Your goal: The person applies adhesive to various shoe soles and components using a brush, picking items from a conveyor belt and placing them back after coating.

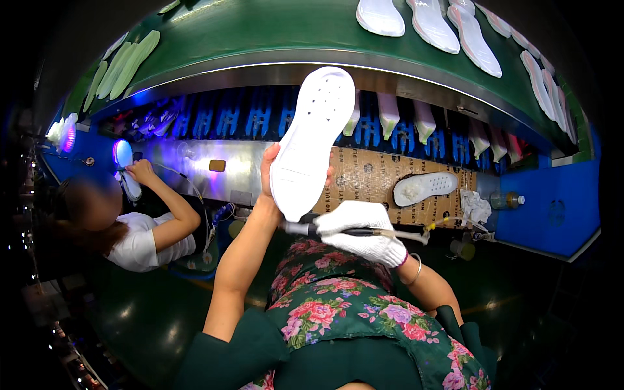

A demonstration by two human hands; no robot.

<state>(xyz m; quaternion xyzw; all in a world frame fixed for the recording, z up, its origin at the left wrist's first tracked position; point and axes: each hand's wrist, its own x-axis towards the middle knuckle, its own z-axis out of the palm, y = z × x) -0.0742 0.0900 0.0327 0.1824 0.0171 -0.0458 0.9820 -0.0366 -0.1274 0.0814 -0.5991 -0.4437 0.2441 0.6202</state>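
Note:
A white shoe sole point(311, 146) with small holes in its upper half stands nearly upright in front of me. My left hand point(268, 170) is bare and closed around the sole's lower half, its fingertips showing at the right edge. In a white knitted glove, my right hand point(361, 234) grips a black-handled brush point(357, 232) just below the sole. The brush's pale tip points left, close to the sole's toe and blurred by motion; I cannot tell whether they touch. From the brush's right end runs a thin hose point(411, 237).
Another white sole point(426, 188) lies on brown printed paper point(364, 175), beside a crumpled white cloth point(475, 208) and a bottle point(506, 200). Beyond runs a green conveyor belt point(260, 36) carrying soles. At the left, a co-worker point(146, 227) handles a sole under a bluish light.

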